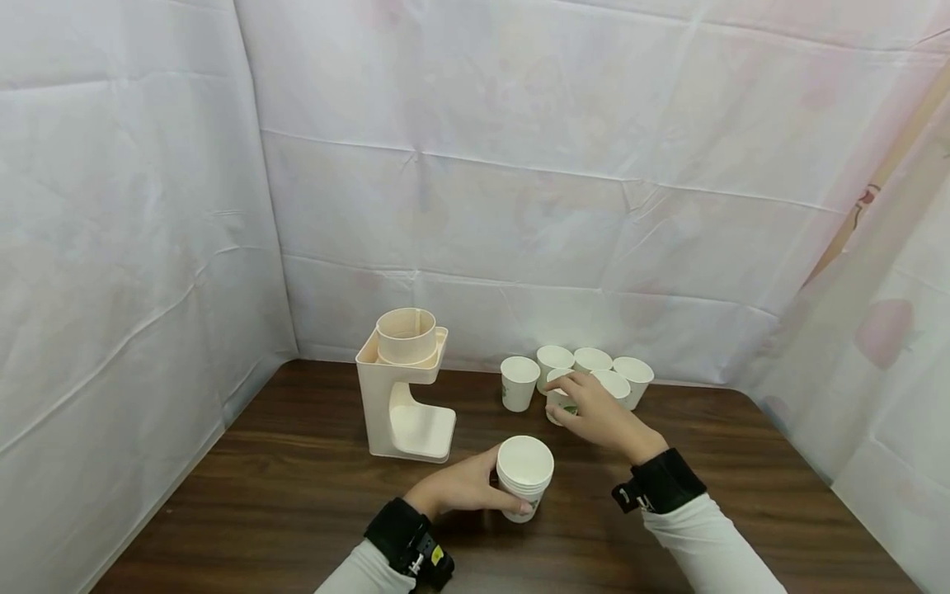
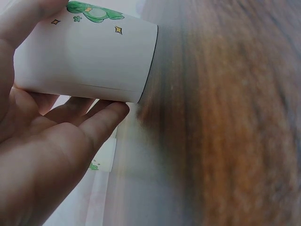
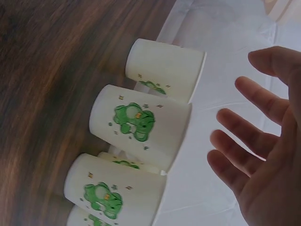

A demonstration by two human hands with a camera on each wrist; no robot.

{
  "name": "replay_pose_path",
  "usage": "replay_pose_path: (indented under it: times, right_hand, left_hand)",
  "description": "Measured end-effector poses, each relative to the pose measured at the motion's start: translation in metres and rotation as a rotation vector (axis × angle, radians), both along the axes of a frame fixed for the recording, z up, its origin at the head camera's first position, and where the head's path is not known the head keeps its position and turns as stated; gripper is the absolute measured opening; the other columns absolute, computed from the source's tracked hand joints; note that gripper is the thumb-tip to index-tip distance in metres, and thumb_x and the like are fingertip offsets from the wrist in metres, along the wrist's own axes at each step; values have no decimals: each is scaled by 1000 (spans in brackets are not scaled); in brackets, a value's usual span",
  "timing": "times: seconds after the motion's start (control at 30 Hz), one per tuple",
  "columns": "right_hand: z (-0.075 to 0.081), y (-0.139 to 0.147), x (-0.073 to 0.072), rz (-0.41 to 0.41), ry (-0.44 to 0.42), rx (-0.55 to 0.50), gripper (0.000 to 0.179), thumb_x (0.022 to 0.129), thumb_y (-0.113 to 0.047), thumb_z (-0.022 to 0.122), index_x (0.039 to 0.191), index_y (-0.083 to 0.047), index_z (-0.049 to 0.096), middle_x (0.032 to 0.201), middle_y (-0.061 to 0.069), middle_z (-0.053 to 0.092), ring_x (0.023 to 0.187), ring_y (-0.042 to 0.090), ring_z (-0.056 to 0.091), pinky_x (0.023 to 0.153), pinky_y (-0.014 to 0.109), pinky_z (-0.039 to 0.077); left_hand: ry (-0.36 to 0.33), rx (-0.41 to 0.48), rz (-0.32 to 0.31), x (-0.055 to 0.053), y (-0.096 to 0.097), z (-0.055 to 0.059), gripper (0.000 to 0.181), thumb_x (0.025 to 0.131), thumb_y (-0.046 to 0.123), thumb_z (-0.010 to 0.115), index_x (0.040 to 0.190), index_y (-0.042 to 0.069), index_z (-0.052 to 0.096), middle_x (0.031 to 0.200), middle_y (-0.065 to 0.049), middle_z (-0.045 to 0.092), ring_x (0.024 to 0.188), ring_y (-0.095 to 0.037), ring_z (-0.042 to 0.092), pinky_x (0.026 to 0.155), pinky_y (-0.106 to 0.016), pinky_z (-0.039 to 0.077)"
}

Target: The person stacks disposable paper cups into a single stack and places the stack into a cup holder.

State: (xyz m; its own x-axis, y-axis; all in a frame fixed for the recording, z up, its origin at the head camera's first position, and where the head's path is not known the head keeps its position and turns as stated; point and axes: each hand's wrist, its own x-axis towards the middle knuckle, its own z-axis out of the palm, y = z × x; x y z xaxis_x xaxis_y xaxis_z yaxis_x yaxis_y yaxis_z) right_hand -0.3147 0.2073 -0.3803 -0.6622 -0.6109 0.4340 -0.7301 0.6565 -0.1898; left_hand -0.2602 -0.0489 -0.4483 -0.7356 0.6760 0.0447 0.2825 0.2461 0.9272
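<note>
My left hand point(image 1: 463, 485) holds a short stack of white paper cups point(image 1: 525, 464), thumb on the near side and fingers around the far side. Its lower cup point(image 2: 89, 56) bears a green cartoon print in the left wrist view. Over the group of single cups at the back reaches my right hand point(image 1: 599, 415), its fingers spread and slightly bent. In the right wrist view a gap shows between those fingers point(image 3: 249, 136) and the nearest printed cup point(image 3: 141, 125). The hand partly covers the front cups in the head view.
A cream cup dispenser stand point(image 1: 378, 404) with a round tube point(image 1: 406, 337) on top stands left of the cups. One paper cup point(image 1: 519, 384) sits at the left of the back group. White cloth point(image 1: 519, 206) hangs behind the dark wooden table point(image 1: 282, 495).
</note>
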Motion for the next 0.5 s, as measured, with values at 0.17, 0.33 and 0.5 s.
replay_pose_path:
  times: [0.17,0.33,0.5]
  right_hand:
    - [-1,1,-7,-42,6,-22,30,95,-13,69,122,-1,64,118,18,61,108,39,56,88,54,47]
    - [-1,3,-15,-115,-11,0,34,95,-17,70,123,0,64,119,22,59,109,42,55,89,56,46]
    - [-3,5,-24,-171,-66,24,38,96,-23,69,127,-1,63,123,24,57,113,43,53,91,56,46]
  left_hand:
    - [-12,25,-10,1,-1,1,78,83,20,84,148,20,41,126,11,60,120,-9,54,104,-34,38]
    - [-25,43,-27,2,-1,1,78,83,18,83,148,21,41,127,11,60,120,-9,54,104,-34,38]
    - [-22,42,-24,1,-1,1,78,83,18,83,148,23,41,127,11,59,121,-9,53,105,-34,37]
